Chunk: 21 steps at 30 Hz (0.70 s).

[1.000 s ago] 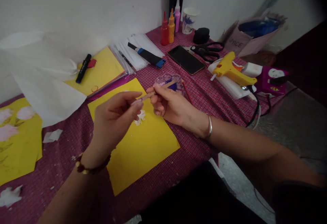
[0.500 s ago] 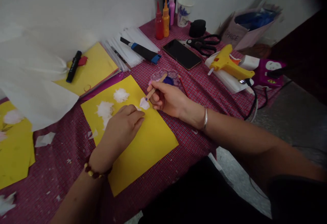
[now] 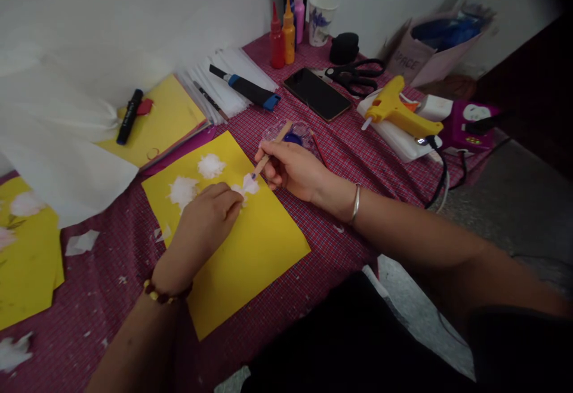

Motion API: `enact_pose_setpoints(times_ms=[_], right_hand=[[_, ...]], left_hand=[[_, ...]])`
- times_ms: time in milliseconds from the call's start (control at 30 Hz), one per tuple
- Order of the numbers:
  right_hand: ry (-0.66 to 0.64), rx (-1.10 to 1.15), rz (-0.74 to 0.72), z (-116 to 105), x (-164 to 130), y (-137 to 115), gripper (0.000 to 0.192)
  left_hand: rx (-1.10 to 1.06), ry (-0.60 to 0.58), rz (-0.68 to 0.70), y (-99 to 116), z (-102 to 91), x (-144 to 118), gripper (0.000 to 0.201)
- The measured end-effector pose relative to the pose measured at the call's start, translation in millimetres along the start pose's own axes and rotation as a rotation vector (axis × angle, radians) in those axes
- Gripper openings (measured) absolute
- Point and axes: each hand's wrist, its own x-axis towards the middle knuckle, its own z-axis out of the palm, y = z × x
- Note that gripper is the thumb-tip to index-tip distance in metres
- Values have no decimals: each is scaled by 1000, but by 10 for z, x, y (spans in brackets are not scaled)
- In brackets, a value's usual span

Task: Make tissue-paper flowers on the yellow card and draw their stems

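My right hand [image 3: 290,169] is closed around a wooden craft stick [image 3: 271,153], held at a slant. Purple colour marks the stick's lower tip, which touches a small white tissue piece [image 3: 249,184]. The fingertips of my left hand [image 3: 210,214] are pinched on the near end of that tissue. Both hands are over a yellow sheet [image 3: 250,261], where fluffy white tissue tufts [image 3: 211,166] lie beyond my left hand. Partly behind my right hand sits a clear scalloped palette [image 3: 275,130] with dark blue paint [image 3: 293,139].
A phone [image 3: 317,93], scissors [image 3: 356,76], a utility knife [image 3: 253,91] and paint bottles [image 3: 277,43] lie or stand at the back. To the right, a yellow glue gun [image 3: 405,109] rests near a purple power strip [image 3: 474,124] with cables. White tissue [image 3: 67,160] covers the left side.
My left hand has drawn slightly back and left, so more of the white tissue shows between its fingertips and the stick. The stick's tip has shifted slightly with it.
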Motion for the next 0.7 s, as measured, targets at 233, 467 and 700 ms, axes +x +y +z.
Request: enact_pose_setpoints(times_ms=[233,467,700], right_hand=[[-8,-294,-73,34,7,54,27],[-19,-362,-126,43,-7,46,26],[-10,-340,-109,23,-8,20,28]], left_hand=[[-171,61,-113,-80,30,48,11],[-134,124,-32,-99,-60,-4,13],[-648,348,-271,49,-233,16,10]])
